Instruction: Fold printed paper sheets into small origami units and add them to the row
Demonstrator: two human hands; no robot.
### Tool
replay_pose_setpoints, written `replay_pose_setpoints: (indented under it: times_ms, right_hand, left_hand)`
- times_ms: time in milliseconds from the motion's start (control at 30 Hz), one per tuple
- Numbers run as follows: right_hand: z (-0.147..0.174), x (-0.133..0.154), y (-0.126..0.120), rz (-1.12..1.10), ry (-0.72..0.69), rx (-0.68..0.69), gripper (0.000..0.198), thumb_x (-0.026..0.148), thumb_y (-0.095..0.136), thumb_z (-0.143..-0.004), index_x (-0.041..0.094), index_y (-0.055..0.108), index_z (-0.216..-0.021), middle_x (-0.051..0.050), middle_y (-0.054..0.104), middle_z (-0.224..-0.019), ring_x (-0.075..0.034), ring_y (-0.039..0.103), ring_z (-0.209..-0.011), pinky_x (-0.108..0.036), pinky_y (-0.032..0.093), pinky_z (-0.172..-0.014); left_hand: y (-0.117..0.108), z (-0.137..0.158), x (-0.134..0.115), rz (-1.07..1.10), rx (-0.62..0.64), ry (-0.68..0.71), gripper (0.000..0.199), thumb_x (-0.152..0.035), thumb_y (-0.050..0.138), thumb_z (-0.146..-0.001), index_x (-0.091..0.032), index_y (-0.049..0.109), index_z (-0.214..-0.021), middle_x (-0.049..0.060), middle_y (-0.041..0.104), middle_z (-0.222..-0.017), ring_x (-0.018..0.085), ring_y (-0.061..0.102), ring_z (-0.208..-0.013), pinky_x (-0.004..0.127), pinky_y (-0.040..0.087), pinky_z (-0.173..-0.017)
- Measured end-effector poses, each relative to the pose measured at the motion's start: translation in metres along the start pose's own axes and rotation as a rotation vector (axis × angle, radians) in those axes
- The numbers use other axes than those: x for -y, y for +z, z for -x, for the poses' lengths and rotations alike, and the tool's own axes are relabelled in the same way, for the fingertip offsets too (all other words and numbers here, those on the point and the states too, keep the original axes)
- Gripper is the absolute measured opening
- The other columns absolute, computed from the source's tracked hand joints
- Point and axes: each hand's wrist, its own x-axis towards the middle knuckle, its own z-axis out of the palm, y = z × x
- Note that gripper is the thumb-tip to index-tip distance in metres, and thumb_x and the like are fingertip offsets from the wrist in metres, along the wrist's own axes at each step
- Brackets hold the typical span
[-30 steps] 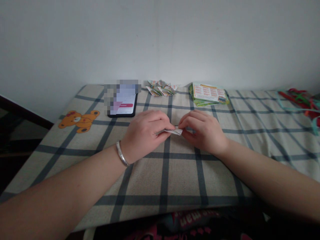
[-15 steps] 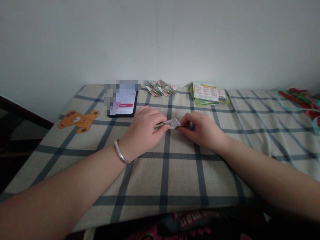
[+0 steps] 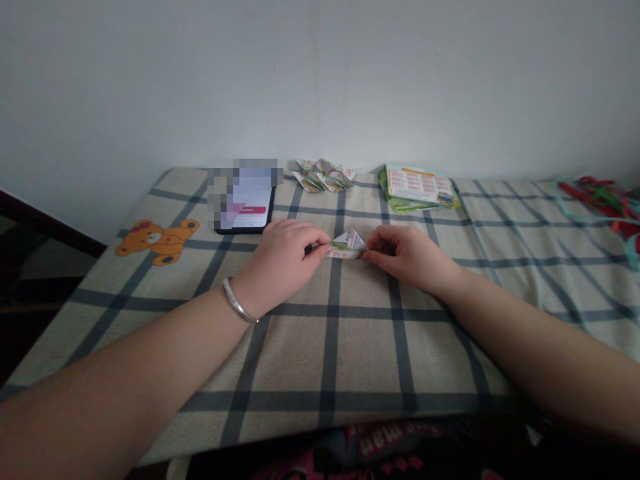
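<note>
A small folded paper boat-like piece, printed in white, green and orange, is held just above the checked tablecloth between my two hands. Its middle peak points up and away from me. My left hand pinches its left corner with thumb and fingers. At the right corner, my right hand has a similar pinch, thumb in front. Behind them, several folded paper pieces of the same print sit near the wall. To their right lies a stack of printed paper sheets.
A phone with a lit screen, partly blurred out, lies beyond my left hand. An orange teddy bear figure is on the checked tablecloth at left. Red and green ribbons lie at far right. The wall borders the back edge.
My left hand has slid left to the paper's corner, so more of the folded piece shows. My right hand has shifted slightly right, still pinching its end.
</note>
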Motion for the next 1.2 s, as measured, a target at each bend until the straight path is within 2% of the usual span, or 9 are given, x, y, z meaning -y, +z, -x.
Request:
replay_pose_setpoints:
  times_ms: [200, 333, 400, 500, 633, 833, 1067, 1200]
  right_hand:
    - [0.002, 0.003, 0.001, 0.03, -0.064, -0.037, 0.008, 0.026, 0.062, -0.081, 0.019, 0.065, -0.079, 0.003, 0.057, -0.062, -0.01, 0.048, -0.055, -0.023, 0.034, -0.05]
    - [0.002, 0.005, 0.005, 0.013, -0.172, -0.07, 0.005, 0.023, 0.064, -0.08, 0.019, 0.065, -0.081, 0.004, 0.056, -0.063, -0.009, 0.046, -0.055, -0.023, 0.036, -0.053]
    - [0.001, 0.006, 0.006, 0.03, -0.224, -0.11, 0.004, 0.022, 0.065, -0.079, 0.019, 0.065, -0.081, 0.003, 0.057, -0.065, -0.009, 0.046, -0.056, -0.023, 0.036, -0.055]
    - [0.001, 0.008, 0.007, 0.076, -0.286, -0.167, 0.002, 0.02, 0.065, -0.079, 0.019, 0.064, -0.078, 0.002, 0.057, -0.066, -0.01, 0.046, -0.059, -0.024, 0.036, -0.056]
    - [0.002, 0.011, 0.006, 0.126, -0.348, -0.198, 0.002, 0.02, 0.066, -0.08, 0.019, 0.064, -0.08, 0.001, 0.058, -0.068, -0.011, 0.049, -0.063, -0.025, 0.037, -0.059]
    - [0.005, 0.017, 0.002, 0.157, -0.255, -0.317, 0.01, 0.025, 0.073, -0.079, 0.019, 0.065, -0.077, 0.0, 0.06, -0.07, -0.013, 0.05, -0.065, -0.026, 0.038, -0.06]
    - [0.006, 0.019, 0.001, 0.23, -0.374, -0.306, 0.011, 0.025, 0.07, -0.083, 0.019, 0.063, -0.076, -0.001, 0.062, -0.073, -0.015, 0.054, -0.073, -0.029, 0.041, -0.067]
    - [0.007, 0.02, 0.002, 0.253, -0.438, -0.304, 0.01, 0.025, 0.066, -0.085, 0.02, 0.061, -0.078, -0.003, 0.064, -0.078, -0.017, 0.056, -0.077, -0.031, 0.042, -0.068]
  left_hand:
    - [0.001, 0.0, -0.001, 0.021, -0.018, 0.086, 0.004, -0.022, 0.064, -0.078, -0.018, 0.063, -0.077, -0.002, 0.061, -0.068, 0.015, 0.055, -0.069, 0.03, 0.039, -0.068]
    - [0.0, 0.0, -0.006, -0.002, 0.023, 0.159, 0.025, -0.029, 0.066, -0.083, -0.017, 0.054, -0.065, -0.002, 0.055, -0.066, 0.015, 0.051, -0.068, 0.028, 0.037, -0.064]
    - [0.001, 0.001, -0.009, 0.005, 0.013, 0.147, 0.03, -0.03, 0.066, -0.084, -0.017, 0.051, -0.062, -0.002, 0.053, -0.065, 0.014, 0.05, -0.066, 0.027, 0.035, -0.062]
    - [0.001, 0.001, -0.012, 0.051, -0.008, 0.11, 0.026, -0.026, 0.066, -0.084, -0.017, 0.053, -0.064, -0.002, 0.055, -0.066, 0.013, 0.051, -0.066, 0.026, 0.036, -0.061]
    - [0.0, 0.0, -0.012, 0.073, -0.012, 0.123, 0.015, -0.024, 0.063, -0.085, -0.017, 0.06, -0.072, 0.0, 0.06, -0.072, 0.015, 0.055, -0.072, 0.027, 0.04, -0.066]
    - [-0.002, 0.0, -0.013, -0.03, -0.043, 0.192, 0.01, -0.021, 0.062, -0.085, -0.017, 0.061, -0.076, 0.001, 0.064, -0.078, 0.017, 0.058, -0.078, 0.031, 0.041, -0.074]
    - [-0.003, -0.001, -0.013, -0.068, -0.08, 0.241, 0.008, -0.02, 0.06, -0.088, -0.021, 0.067, -0.087, 0.001, 0.069, -0.088, 0.018, 0.061, -0.087, 0.036, 0.041, -0.083]
    - [-0.007, 0.0, -0.016, -0.061, -0.097, 0.272, 0.012, -0.022, 0.057, -0.09, -0.02, 0.067, -0.084, 0.001, 0.07, -0.086, 0.018, 0.061, -0.086, 0.037, 0.042, -0.086]
